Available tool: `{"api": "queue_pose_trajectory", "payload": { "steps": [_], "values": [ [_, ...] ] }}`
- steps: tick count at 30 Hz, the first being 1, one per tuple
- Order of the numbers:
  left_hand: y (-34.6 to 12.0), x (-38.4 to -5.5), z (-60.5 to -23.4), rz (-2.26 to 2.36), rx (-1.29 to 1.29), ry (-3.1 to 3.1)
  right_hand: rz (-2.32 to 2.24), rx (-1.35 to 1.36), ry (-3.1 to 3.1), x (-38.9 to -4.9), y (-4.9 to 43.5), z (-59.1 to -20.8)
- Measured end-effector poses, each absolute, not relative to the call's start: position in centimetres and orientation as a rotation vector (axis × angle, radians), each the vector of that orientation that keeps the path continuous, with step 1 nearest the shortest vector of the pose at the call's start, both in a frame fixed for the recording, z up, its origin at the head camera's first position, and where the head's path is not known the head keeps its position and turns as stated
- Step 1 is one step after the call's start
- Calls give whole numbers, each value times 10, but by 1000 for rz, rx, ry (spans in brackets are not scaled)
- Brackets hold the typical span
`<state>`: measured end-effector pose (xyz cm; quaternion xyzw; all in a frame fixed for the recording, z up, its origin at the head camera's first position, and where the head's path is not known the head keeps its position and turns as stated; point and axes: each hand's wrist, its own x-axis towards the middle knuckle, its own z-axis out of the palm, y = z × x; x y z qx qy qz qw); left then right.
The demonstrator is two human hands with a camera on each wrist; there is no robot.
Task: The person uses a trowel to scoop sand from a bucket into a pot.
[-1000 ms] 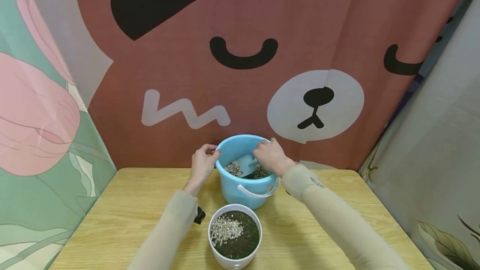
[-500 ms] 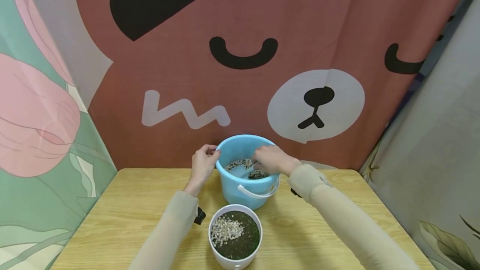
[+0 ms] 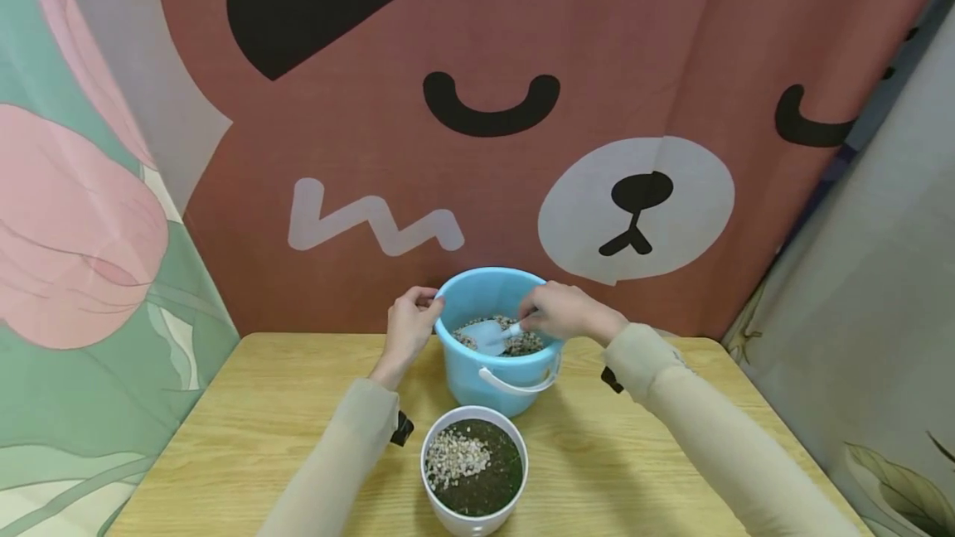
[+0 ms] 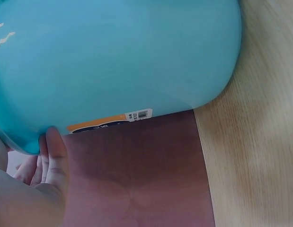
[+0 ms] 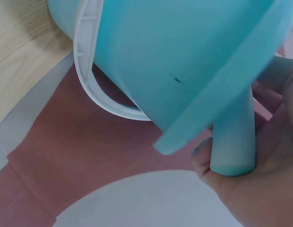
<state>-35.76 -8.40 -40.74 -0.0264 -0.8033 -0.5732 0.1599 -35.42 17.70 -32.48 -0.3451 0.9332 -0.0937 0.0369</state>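
A light blue bucket (image 3: 477, 379) stands at the back of the table, with small mixed gravel (image 3: 531, 345) inside. My left hand (image 3: 409, 328) holds its left rim between thumb and fingers; in the left wrist view the fingers (image 4: 56, 151) touch the outer wall. Over the right side of the rim, my right hand (image 3: 567, 311) grips a small blue shovel (image 3: 488, 338), whose blade is inside the bucket at the gravel. The right wrist view shows the fingers round the shovel's handle (image 5: 235, 142). How much gravel the blade carries, I cannot tell.
In front of the bucket stands a white pot (image 3: 448, 514) of dark soil (image 3: 488, 494), with pale pebbles (image 3: 457, 456) over its left part. The bucket's white handle (image 3: 515, 389) hangs down at the front. A printed curtain (image 3: 358, 297) hangs behind the wooden table (image 3: 298, 371).
The right hand first dipped lower into the bucket with the shovel, then drew up and rightward. The blade lies flatter now. The left hand keeps its hold on the rim.
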Motion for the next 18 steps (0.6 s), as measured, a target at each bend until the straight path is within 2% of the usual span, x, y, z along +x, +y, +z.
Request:
{"api": "queue_pose_trajectory", "payload": {
  "steps": [18],
  "values": [
    [-82,-358,-409,-1625,-91,-2294,-571,-983,3006,-329,203,-323]
  ]
}}
